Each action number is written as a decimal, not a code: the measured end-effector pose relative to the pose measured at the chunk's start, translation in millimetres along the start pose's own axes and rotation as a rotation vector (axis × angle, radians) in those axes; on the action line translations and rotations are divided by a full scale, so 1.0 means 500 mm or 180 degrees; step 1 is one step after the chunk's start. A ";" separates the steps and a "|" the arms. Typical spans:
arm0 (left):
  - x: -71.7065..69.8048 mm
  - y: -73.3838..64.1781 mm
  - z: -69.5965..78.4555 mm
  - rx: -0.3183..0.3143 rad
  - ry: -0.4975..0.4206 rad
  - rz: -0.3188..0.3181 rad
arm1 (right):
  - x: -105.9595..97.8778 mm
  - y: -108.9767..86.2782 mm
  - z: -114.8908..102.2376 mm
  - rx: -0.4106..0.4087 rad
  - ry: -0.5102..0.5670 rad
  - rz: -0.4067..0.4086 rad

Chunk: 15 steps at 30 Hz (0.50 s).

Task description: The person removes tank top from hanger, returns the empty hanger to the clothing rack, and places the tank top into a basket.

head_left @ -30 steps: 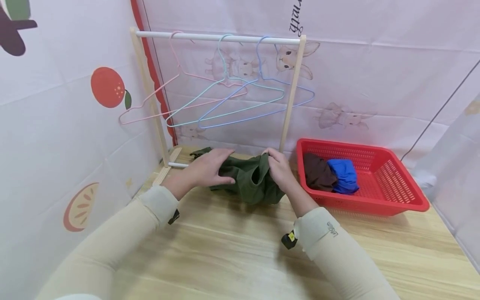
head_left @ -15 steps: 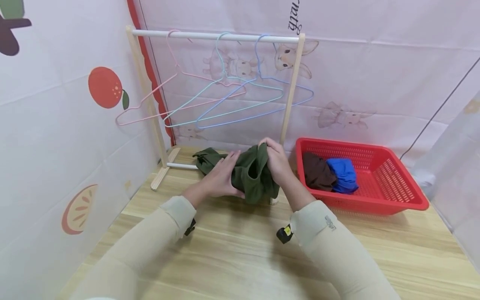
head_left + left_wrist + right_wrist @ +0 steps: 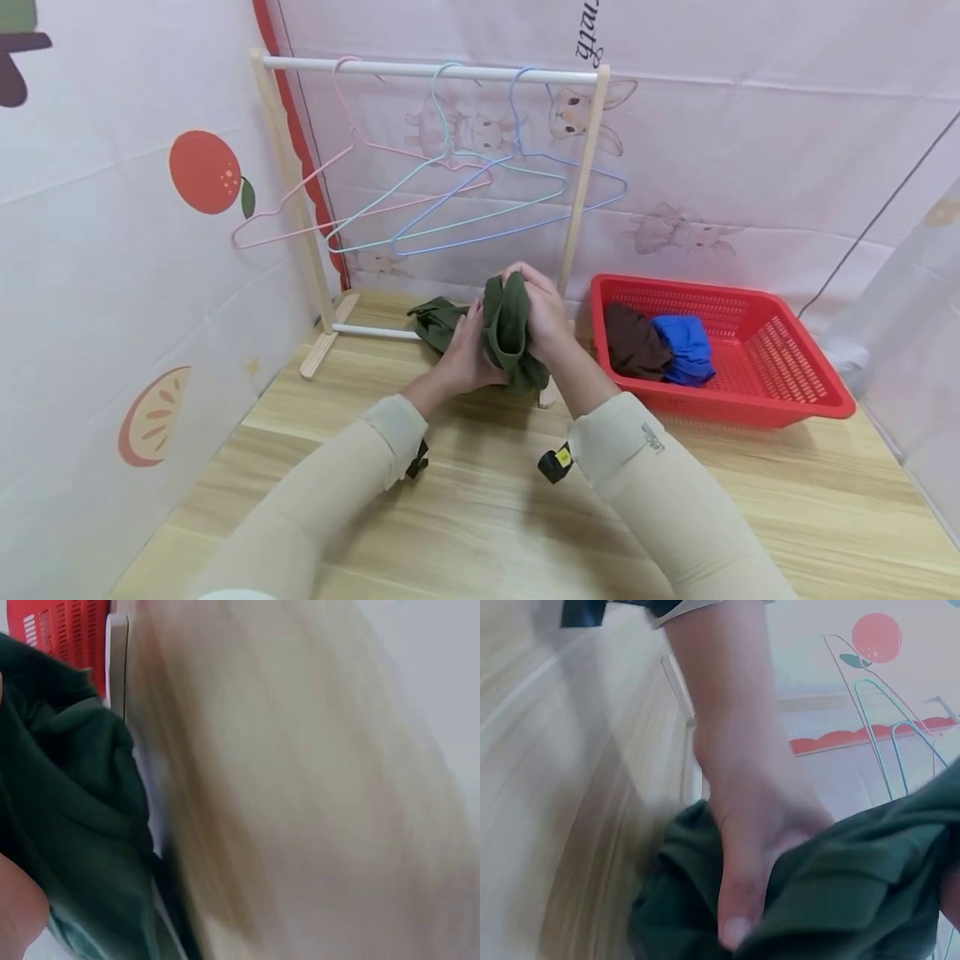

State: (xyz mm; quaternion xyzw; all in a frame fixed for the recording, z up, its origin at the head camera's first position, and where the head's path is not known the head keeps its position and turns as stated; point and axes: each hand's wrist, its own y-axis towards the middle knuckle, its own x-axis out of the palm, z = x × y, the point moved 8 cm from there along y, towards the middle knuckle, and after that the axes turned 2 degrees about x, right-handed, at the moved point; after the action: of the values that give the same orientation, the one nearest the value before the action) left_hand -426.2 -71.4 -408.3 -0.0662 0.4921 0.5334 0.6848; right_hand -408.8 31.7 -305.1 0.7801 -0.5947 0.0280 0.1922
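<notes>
A dark green garment (image 3: 504, 321), bunched up, is held between both hands above the wooden table, below the rack. My left hand (image 3: 463, 360) grips it from the left; in the right wrist view its thumb lies over the green cloth (image 3: 840, 900). From the right, my right hand (image 3: 547, 321) grips the upper part, its fingertips partly hidden behind the fabric. A rounded opening in the cloth faces the head camera. One end of the garment trails off to the left behind the left hand. Its exact kind is not clear.
Behind the hands stands a rack with a white bar (image 3: 405, 69). Pink (image 3: 300, 185), mint (image 3: 397, 185) and blue (image 3: 457, 197) hangers hang on it. At right, a red basket (image 3: 750, 407) holds brown cloth (image 3: 637, 343) and blue cloth (image 3: 688, 350). Printed sheets line the walls.
The left hand has moved right, from the garment's left side in against the cloth, and now grips it. The hands have come closer together, gathering the garment into a narrower bunch, slightly raised.
</notes>
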 end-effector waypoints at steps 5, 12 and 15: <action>0.017 -0.002 0.012 -0.0077 0.0345 0.0060 | 0.017 0.000 -0.006 -0.0003 0.0270 -0.0071; 0.017 -0.017 0.035 0.0104 0.0679 0.0476 | 0.053 -0.004 -0.012 0.0050 0.0559 -0.0229; -0.001 -0.020 0.041 0.0226 0.0491 0.0860 | 0.068 -0.001 -0.020 0.0045 0.0679 -0.0310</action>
State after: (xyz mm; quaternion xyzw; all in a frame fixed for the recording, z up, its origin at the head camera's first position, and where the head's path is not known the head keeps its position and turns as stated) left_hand -406.0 -63.4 -401.9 -0.0160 0.5663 0.5962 0.5689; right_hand -396.3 4.0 -286.8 0.8020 -0.5321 0.1057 0.2499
